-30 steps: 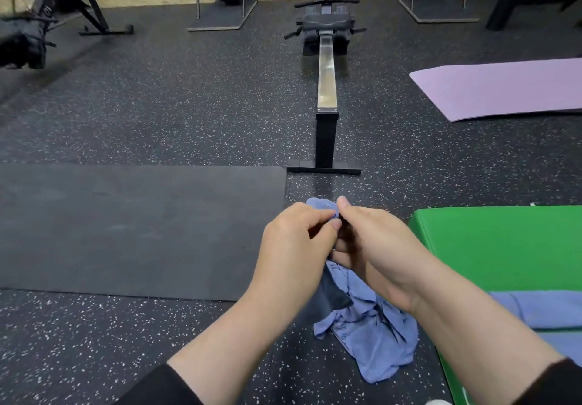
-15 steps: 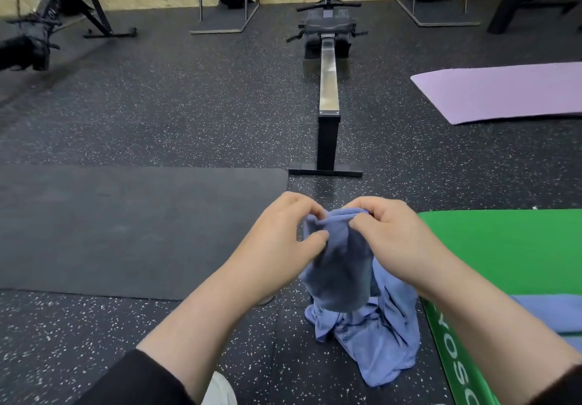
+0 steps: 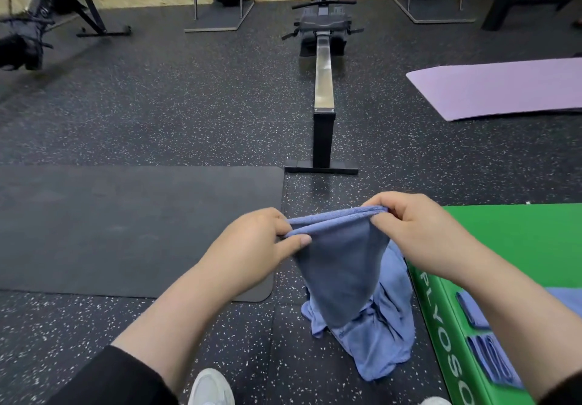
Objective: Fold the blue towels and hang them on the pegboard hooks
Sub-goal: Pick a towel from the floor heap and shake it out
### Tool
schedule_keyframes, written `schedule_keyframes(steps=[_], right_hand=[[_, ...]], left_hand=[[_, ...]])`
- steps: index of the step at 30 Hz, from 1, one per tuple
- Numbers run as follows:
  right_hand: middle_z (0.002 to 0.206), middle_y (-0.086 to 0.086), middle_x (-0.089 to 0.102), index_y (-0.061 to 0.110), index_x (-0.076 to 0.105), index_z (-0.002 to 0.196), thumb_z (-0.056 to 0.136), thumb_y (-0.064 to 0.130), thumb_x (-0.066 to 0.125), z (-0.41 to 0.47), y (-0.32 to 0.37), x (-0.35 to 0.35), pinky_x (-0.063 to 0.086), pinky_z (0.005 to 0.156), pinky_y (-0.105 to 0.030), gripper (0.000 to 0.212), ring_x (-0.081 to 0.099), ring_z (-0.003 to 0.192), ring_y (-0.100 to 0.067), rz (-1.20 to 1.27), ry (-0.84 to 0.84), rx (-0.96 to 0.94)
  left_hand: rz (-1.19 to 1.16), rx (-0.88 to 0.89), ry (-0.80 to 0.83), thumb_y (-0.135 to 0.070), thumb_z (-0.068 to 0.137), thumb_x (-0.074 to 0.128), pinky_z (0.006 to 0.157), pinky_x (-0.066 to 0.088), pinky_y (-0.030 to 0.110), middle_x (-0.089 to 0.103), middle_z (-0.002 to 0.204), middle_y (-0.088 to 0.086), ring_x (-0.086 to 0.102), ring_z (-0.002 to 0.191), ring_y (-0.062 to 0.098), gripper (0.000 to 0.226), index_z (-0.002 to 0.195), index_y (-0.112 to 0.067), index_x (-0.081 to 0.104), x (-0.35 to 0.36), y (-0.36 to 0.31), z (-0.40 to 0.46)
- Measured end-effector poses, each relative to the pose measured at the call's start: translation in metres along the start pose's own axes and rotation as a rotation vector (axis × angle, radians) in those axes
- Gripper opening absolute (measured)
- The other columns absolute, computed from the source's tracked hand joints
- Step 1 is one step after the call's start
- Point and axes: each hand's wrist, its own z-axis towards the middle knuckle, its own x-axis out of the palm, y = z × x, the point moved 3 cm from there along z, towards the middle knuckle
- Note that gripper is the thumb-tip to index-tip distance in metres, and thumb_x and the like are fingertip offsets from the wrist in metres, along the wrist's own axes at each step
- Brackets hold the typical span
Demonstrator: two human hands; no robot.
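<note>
A blue towel [image 3: 343, 266] hangs in front of me over the speckled floor, its top edge stretched between both hands. My left hand [image 3: 252, 247] pinches the left end of that edge. My right hand [image 3: 412, 231] pinches the right end. The towel's lower part droops down in loose folds to the floor. More blue towels [image 3: 491, 363] lie folded on the green plyo box [image 3: 519, 241] at the right, partly hidden by my right forearm. No pegboard or hooks are in view.
A black mat [image 3: 126, 228] lies on the floor to the left. A rowing machine [image 3: 324, 89] stretches straight ahead. A purple mat [image 3: 504, 89] lies at the right rear. Other gym machines stand along the back wall. My white shoe [image 3: 211, 389] shows at the bottom.
My hands have drawn apart, spreading the towel's bunched top edge into a stretched line. The towel has been lifted and hangs wider than before.
</note>
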Motion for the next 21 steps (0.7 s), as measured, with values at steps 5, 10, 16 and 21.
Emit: schedule_keyframes(steps=[5, 10, 16, 21], right_hand=[[0.068, 0.006, 0.066, 0.028, 0.071, 0.090, 0.098, 0.017, 0.058, 0.004, -0.011, -0.003, 0.046, 0.066, -0.031, 0.019, 0.050, 0.060, -0.011, -0.006, -0.044, -0.018], [0.061, -0.002, 0.057, 0.026, 0.071, 0.088, 0.097, 0.019, 0.060, 0.006, -0.008, -0.006, 0.034, 0.054, -0.026, 0.016, 0.037, 0.052, -0.005, 0.015, -0.098, -0.022], [0.058, 0.010, 0.049, 0.017, 0.064, 0.078, 0.093, 0.013, 0.058, 0.004, 0.003, -0.008, 0.032, 0.052, -0.022, 0.017, 0.037, 0.053, -0.005, 0.095, -0.178, -0.002], [0.065, 0.001, 0.046, 0.008, 0.057, 0.078, 0.093, 0.014, 0.053, 0.005, 0.009, -0.006, 0.034, 0.061, -0.035, 0.017, 0.039, 0.062, -0.014, 0.186, -0.235, 0.020]], left_hand=[[-0.081, 0.039, -0.240, -0.039, 0.092, 0.069, 0.069, 0.041, 0.029, 0.059, 0.075, -0.007, 0.053, 0.074, 0.013, 0.028, 0.074, -0.018, 0.065, -0.010, -0.006, 0.001], [-0.244, -0.028, -0.372, -0.030, 0.084, 0.078, 0.053, 0.035, 0.018, 0.050, 0.054, -0.008, 0.047, 0.058, 0.006, 0.027, 0.068, -0.020, 0.059, -0.019, -0.008, 0.000], [-0.512, -0.033, -0.378, -0.019, 0.090, 0.071, 0.061, 0.038, 0.012, 0.059, 0.070, -0.012, 0.048, 0.063, 0.001, 0.025, 0.095, -0.035, 0.052, -0.024, -0.014, -0.004], [-0.849, -0.109, -0.291, -0.019, 0.092, 0.071, 0.075, 0.053, 0.028, 0.068, 0.071, -0.008, 0.057, 0.066, 0.005, 0.004, 0.095, -0.020, 0.074, -0.017, -0.016, 0.000]])
